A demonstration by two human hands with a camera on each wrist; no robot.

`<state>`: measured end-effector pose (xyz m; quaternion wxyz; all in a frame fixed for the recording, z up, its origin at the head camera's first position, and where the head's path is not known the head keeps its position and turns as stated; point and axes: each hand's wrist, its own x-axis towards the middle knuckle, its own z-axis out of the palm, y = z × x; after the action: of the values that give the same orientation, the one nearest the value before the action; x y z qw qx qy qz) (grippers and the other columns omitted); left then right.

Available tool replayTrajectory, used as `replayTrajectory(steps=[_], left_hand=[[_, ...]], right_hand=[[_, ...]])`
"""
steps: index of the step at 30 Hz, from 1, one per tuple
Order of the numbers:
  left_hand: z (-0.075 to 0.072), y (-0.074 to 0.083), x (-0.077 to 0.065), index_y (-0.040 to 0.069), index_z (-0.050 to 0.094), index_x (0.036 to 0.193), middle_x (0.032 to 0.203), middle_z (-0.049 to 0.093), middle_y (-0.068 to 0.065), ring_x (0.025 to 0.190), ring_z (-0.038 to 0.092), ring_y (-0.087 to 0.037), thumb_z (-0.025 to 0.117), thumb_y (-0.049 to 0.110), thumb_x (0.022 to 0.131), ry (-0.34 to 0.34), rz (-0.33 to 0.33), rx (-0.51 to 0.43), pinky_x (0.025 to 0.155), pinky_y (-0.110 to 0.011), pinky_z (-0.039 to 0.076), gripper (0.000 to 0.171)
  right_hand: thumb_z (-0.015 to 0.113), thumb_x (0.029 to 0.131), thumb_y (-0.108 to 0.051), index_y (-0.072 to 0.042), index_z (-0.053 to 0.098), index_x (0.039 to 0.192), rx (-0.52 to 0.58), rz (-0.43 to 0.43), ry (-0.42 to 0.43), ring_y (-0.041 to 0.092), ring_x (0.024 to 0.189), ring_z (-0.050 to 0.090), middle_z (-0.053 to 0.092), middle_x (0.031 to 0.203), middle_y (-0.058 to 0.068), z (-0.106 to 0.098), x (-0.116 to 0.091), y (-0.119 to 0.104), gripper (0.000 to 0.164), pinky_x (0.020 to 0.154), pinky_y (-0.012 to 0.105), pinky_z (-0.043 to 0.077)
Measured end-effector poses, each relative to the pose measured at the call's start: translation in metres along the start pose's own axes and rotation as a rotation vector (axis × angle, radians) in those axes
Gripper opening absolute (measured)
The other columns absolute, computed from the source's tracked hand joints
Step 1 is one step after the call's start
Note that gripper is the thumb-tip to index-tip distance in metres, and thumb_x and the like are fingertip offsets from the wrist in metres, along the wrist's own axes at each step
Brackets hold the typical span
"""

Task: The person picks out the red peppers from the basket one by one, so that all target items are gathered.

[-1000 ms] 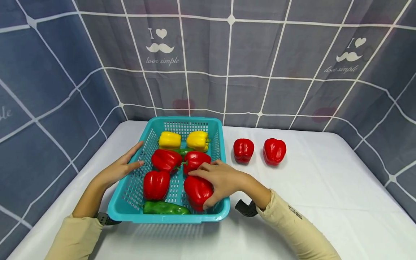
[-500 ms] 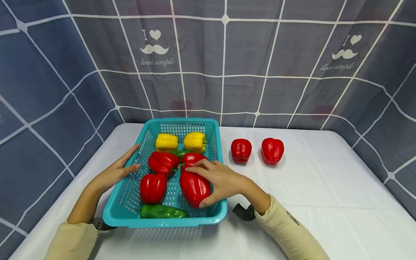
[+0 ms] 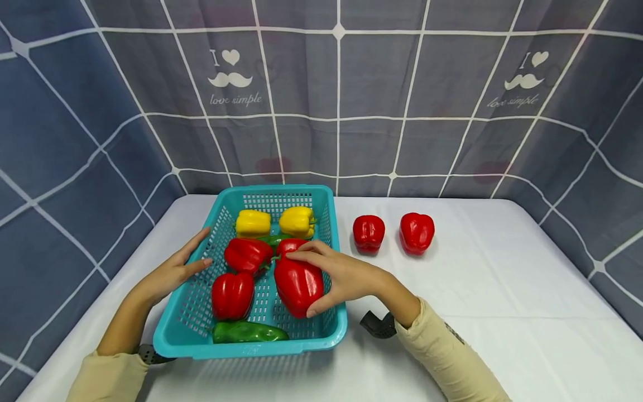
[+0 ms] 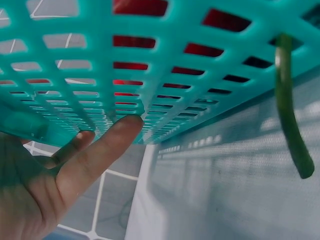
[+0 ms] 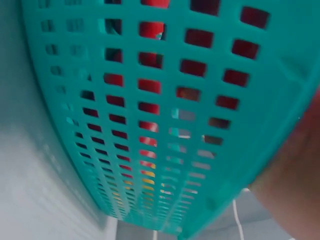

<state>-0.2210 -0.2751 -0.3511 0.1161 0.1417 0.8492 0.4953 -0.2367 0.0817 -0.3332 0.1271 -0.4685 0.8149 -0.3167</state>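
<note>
A teal perforated basket point(image 3: 163, 335) sits on the white table. My right hand point(image 3: 346, 276) reaches over its right wall and grips a large red bell pepper point(image 3: 298, 287), thumb on the near side and fingers over the top. This pepper overlaps another red bell pepper point(image 3: 290, 245) behind it. My left hand point(image 3: 173, 273) has its fingers extended along the basket's left wall; in the left wrist view a finger point(image 4: 107, 152) lies against the slotted side. Two more red bell peppers, one farther back point(image 3: 246, 255) and one nearer point(image 3: 232, 296), lie at the basket's left.
Yellow bell peppers point(image 3: 253, 224) are at the basket's back, and a long green pepper point(image 3: 249, 332) lies along its front. A green stem point(image 4: 292, 115) pokes through the wall. Two red bell peppers point(image 3: 369, 233) stand right of the basket. A grey checked curtain point(image 3: 377, 84) encloses the table.
My right hand has shifted the red bell pepper back from the basket's front wall, toward the pepper behind it. The left hand keeps its place at the basket; the head view has shifted slightly.
</note>
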Motion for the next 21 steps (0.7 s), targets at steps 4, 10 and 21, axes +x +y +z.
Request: replayTrajectory(steps=[4, 10, 21], left_hand=[[0.0, -0.002, -0.001, 0.015, -0.008, 0.147, 0.151, -0.007, -0.021, 0.13, 0.016, -0.052, 0.044, 0.02, 0.096, 0.002, 0.001, 0.006, 0.089, -0.06, 0.042, 0.073], [0.0, -0.004, -0.001, 0.016, -0.008, 0.147, 0.152, -0.007, -0.021, 0.13, 0.017, -0.051, 0.043, 0.021, 0.096, 0.008, -0.007, 0.006, 0.088, -0.057, 0.044, 0.073], [0.001, -0.001, 0.0, 0.014, -0.009, 0.147, 0.151, -0.007, -0.023, 0.129, 0.018, -0.054, 0.043, 0.019, 0.095, 0.006, 0.0, 0.011, 0.086, -0.058, 0.044, 0.073]], right_hand=[[0.079, 0.068, -0.034, -0.028, 0.033, 0.14, 0.024, -0.003, 0.042, 0.012, 0.122, 0.037, 0.03, 0.138, -0.004, -0.007, -0.004, -0.001, 0.085, 0.083, 0.02, 0.049], [0.08, 0.067, -0.033, -0.023, 0.035, 0.139, 0.023, -0.021, 0.111, 0.014, 0.123, 0.036, 0.031, 0.138, -0.002, -0.018, -0.012, -0.002, 0.085, 0.083, 0.023, 0.05], [0.081, 0.065, -0.032, -0.022, 0.037, 0.138, -0.031, -0.017, 0.229, 0.016, 0.122, 0.037, 0.034, 0.137, -0.001, -0.037, -0.028, 0.004, 0.086, 0.082, 0.027, 0.052]])
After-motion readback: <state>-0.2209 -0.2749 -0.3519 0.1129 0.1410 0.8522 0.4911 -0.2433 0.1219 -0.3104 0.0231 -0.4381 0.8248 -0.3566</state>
